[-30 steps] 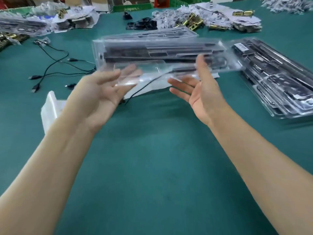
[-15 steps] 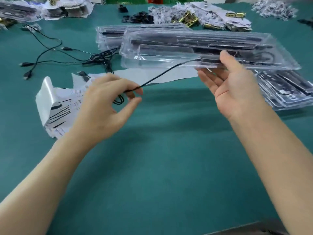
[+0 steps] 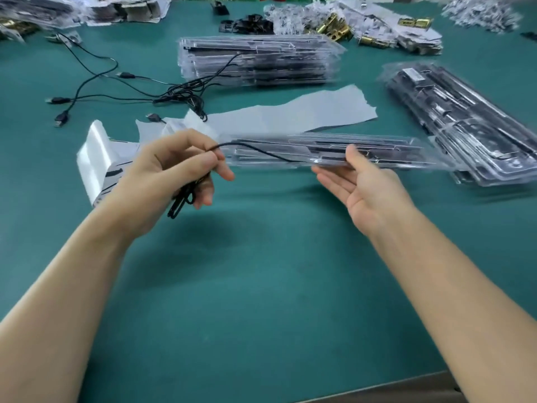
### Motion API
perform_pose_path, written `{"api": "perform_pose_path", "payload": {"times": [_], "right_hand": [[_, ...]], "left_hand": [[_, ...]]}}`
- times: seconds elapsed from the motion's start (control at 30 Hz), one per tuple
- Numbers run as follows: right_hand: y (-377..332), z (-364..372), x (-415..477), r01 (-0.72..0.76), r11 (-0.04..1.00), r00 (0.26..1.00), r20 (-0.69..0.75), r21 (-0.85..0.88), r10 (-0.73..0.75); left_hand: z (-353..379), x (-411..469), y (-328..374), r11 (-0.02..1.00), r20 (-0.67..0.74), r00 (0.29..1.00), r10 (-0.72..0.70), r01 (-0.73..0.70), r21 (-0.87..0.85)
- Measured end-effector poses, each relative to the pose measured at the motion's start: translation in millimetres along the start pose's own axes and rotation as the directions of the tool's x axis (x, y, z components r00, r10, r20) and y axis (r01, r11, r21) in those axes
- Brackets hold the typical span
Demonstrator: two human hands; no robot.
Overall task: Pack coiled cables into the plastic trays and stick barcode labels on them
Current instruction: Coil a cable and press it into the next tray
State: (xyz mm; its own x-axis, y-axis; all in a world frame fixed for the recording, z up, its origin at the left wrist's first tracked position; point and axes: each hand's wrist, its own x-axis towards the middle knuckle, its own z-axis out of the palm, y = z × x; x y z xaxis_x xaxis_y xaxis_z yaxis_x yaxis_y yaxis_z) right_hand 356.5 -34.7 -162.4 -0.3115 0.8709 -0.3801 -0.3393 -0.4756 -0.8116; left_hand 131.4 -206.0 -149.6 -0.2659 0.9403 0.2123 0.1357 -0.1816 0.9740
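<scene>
My right hand (image 3: pixel 360 184) holds a long clear plastic tray (image 3: pixel 377 154) by its near edge, thumb on top and fingers underneath, just above the green table. A thin black cable (image 3: pixel 255 149) runs from the tray leftward to my left hand (image 3: pixel 177 175), which pinches it between thumb and forefinger; a small coiled bundle (image 3: pixel 181 199) hangs below the fingers. A sheet of barcode labels (image 3: pixel 98 167) lies on the table just left of my left hand.
A stack of clear trays (image 3: pixel 255 62) stands at the back centre, another stack (image 3: pixel 465 120) lies at the right. Loose black USB cables (image 3: pixel 116 85) spread at back left. Grey paper (image 3: pixel 290 112) lies behind the held tray. Bagged parts and brass pieces (image 3: pixel 363 21) line the far edge.
The tray has come down and nearer, off the back stack, carried by my right hand. My left hand took the trailing cable and gathered it into a coil.
</scene>
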Motion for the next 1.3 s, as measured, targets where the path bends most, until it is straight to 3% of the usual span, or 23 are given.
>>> {"api": "perform_pose_path", "payload": {"times": [0.17,0.27,0.33,0.4,0.47,0.53,0.6,0.77,0.87,1.0,1.07,1.2,1.3], "right_hand": [[-15.2,-18.0,-2.7,-0.232,0.971,0.968,0.081,-0.056,0.236],[-29.0,-43.1,-13.4,-0.234,0.867,0.942,0.118,-0.44,0.315],[-31.4,-52.4,-21.1,-0.06,0.722,0.975,0.113,-0.69,0.189],[-29.6,-50.2,-24.5,0.234,0.536,0.97,0.236,-0.811,-0.066],[-22.3,-33.1,-24.3,0.53,0.344,0.847,0.465,-0.775,-0.258],[-8.2,-9.4,-21.2,0.708,0.199,0.704,0.653,-0.677,-0.281],[6.4,10.5,-14.1,0.789,0.106,0.609,0.748,-0.605,-0.264],[33.0,23.2,2.9,0.83,0.119,0.552,0.77,-0.545,-0.318],[40.5,19.0,8.1,0.805,0.22,0.593,0.728,-0.551,-0.345],[33.7,14.8,14.3,0.772,0.386,0.635,0.641,-0.505,-0.432],[32.7,14.7,14.2,0.745,0.435,0.664,0.626,-0.506,-0.408],[34.1,15.9,13.6,0.703,0.484,0.701,0.62,-0.521,-0.351],[33.1,14.8,12.2,0.71,0.467,0.691,0.65,-0.528,-0.316]], "left_hand": [[2.6,-3.1,-0.2,0.997,0.099,0.992,-0.076,0.073,0.037],[3.0,-3.9,2.1,0.992,0.152,0.981,-0.117,0.11,0.054],[4.4,-3.8,2.8,0.988,0.177,0.974,-0.141,0.126,0.095],[7.4,-4.7,3.1,0.981,0.209,0.964,-0.166,0.141,0.13],[13.2,-6.5,3.4,0.98,0.22,0.959,-0.177,0.151,0.131],[20.7,-7.2,3.0,0.986,0.172,0.973,-0.152,0.137,0.095],[28.6,-5.3,1.0,0.993,0.074,0.99,-0.118,0.117,0.009],[38.1,0.8,-9.1,0.952,-0.126,0.979,-0.157,0.116,-0.283],[25.7,1.4,-11.2,0.926,0.028,0.987,-0.156,0.157,-0.345],[4.2,-5.5,-10.3,0.981,0.294,0.94,-0.173,0.191,-0.033],[8.5,-4.0,-12.9,0.981,0.217,0.958,-0.19,0.191,0.014],[30.5,5.1,-15.3,0.976,-0.052,0.99,-0.129,0.118,-0.181],[44.0,9.3,-18.3,0.98,-0.219,0.97,-0.105,0.064,-0.188]]}}
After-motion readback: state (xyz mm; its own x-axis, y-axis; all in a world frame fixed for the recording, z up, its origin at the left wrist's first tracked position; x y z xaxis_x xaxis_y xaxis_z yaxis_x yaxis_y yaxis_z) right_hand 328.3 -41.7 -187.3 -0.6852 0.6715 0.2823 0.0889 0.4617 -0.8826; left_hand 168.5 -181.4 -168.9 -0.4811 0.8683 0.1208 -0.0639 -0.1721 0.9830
